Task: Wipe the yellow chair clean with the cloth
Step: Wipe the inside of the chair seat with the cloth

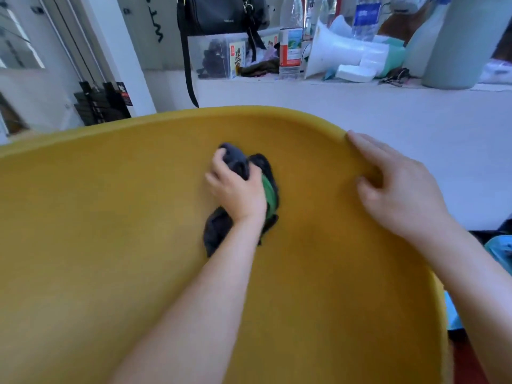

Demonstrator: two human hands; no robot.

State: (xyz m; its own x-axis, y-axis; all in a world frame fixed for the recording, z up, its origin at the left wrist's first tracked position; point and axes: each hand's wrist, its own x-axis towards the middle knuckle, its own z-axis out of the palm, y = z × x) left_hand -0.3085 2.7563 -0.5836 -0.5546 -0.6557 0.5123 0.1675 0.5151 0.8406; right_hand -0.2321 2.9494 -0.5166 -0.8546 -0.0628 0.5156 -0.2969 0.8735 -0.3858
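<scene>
Single head view, close above yellow chair, facing forward and down; shelf clutter beyond.

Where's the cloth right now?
In the head view the dark cloth sits bunched near the middle of the yellow chair, in the grip of the left hand. The right hand rests on the chair's right rim, apart from it.

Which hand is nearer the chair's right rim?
Right. The right hand rests on the yellow chair rim; the left hand grips the cloth mid-seat.
</scene>
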